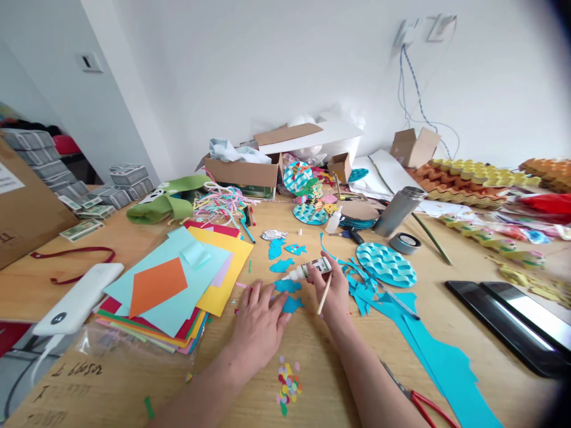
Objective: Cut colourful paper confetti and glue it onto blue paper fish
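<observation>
My right hand [332, 291] is wrapped round a small white glue bottle [322, 266] with a dark label, tilted so its nozzle points left and down at a blue paper fish [288, 286]. A thin wooden stick [325, 295] also sits in this hand. My left hand [259, 324] lies flat with fingers spread, its fingertips at the edge of that fish. Just below, another blue fish cutout [292, 305] lies beside my left fingers. Several more blue fish lie farther back, including one with coloured dots [295, 249]. Round paper dots [289, 383] are piled near the front.
Red-handled scissors [417, 398] and blue paper scraps [439, 351] lie at right, near a woven blue disc [386, 264]. Stacked coloured paper [178, 279] and a white power bank [79, 297] are left. Behind stand a grey flask [399, 211] and a cardboard box [243, 172].
</observation>
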Demonstrator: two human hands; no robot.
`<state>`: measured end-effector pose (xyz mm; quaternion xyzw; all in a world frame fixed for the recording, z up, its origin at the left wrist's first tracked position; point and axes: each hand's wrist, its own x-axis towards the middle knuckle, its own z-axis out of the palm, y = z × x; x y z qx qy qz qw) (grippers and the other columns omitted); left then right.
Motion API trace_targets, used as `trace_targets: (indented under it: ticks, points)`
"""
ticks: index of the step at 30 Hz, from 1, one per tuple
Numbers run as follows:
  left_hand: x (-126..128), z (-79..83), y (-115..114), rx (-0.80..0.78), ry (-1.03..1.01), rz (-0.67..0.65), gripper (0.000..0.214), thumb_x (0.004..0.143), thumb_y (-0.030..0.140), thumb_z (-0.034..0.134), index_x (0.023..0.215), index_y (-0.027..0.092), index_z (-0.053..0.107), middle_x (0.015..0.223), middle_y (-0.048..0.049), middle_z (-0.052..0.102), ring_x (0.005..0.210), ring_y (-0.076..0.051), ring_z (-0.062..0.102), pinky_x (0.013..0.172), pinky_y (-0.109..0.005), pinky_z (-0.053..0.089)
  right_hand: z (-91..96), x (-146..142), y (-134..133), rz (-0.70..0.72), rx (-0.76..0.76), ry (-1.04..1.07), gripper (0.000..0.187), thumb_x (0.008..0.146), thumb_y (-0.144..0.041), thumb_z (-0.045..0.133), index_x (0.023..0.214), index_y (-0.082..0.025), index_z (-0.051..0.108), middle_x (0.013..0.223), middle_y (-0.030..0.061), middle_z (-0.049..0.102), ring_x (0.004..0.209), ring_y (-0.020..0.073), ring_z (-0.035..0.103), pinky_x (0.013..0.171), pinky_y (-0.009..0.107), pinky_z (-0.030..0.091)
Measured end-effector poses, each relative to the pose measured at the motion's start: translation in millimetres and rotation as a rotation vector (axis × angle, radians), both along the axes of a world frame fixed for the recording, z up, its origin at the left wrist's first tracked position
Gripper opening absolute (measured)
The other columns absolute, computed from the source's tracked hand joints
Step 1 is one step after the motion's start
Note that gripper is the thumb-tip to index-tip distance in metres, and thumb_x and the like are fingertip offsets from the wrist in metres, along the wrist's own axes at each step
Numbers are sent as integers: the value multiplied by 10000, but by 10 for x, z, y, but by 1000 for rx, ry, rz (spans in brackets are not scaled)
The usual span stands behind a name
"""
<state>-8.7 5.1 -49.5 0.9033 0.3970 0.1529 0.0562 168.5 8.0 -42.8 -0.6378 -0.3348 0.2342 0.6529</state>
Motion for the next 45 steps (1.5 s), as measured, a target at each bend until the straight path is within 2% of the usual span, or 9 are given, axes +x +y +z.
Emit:
trace_targets:
  ticks: [9,19,27,45]
  points:
    - [-10,-5,5,-7,1,-13,363,961,368,420,1296,334,554,1323,-54,525,1277,-327,372,1077,-569,318,67,1,-13,-4,6,75,613,699,-451,693,1211,-132,582,717,-7,587,578,151,562,579,311,496]
    - [-11,0,0,2,9,-16,363,966,373,407,1296,322,550,1325,-63,517,1274,-319,374,1063,-557,331,-46,7,-8,63,-74,-74,668,745,-438,651,1300,-95,508,728,8,607,612,182,571,606,323,472]
    - [-13,13,1,3,18,-13,362,969,373,401,1297,326,546,1330,-62,515,1281,-312,372,1068,-552,324,-32,-8,-16,46,-99,-127,642,747,-410,622,1286,-77,519,749,23,611,626,190,570,613,326,460]
    - [-12,-17,5,30,-1,-17,356,963,373,420,1284,312,563,1318,-71,527,1279,-324,375,1056,-562,334,-87,-10,-10,55,-91,-151,606,756,-408,640,1287,-133,538,754,14,625,644,189,592,628,324,488]
